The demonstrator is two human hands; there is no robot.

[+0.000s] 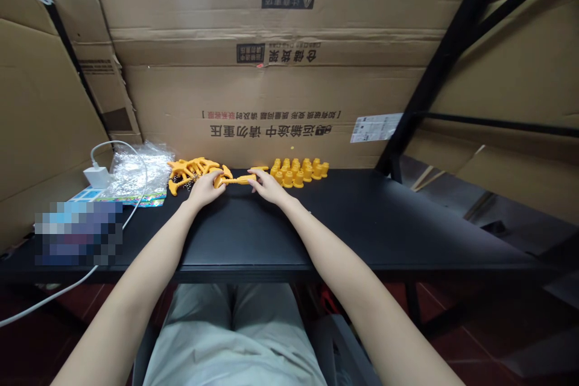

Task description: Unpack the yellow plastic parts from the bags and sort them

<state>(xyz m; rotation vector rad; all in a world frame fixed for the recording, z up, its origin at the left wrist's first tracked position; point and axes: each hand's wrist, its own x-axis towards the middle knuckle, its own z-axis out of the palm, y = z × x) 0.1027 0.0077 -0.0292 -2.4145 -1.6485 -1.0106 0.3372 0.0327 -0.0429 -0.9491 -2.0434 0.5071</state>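
Between both hands, just above the dark tabletop, lies a yellow plastic piece with a thin stem and a thicker right end. My left hand is closed around its left end, which the fingers partly cover. The fingers of my right hand pinch the thicker end. Beside my left hand is a heap of yellow T-shaped handles, with small dark metal coils among them. Several yellow stepped caps stand in rows to the right of my right hand. Another flat yellow piece shows behind my right fingers.
Clear plastic bags lie at the left, next to a white charger with a cable. A blurred-out object is nearer the left edge of the black table. A cardboard wall closes off the back.
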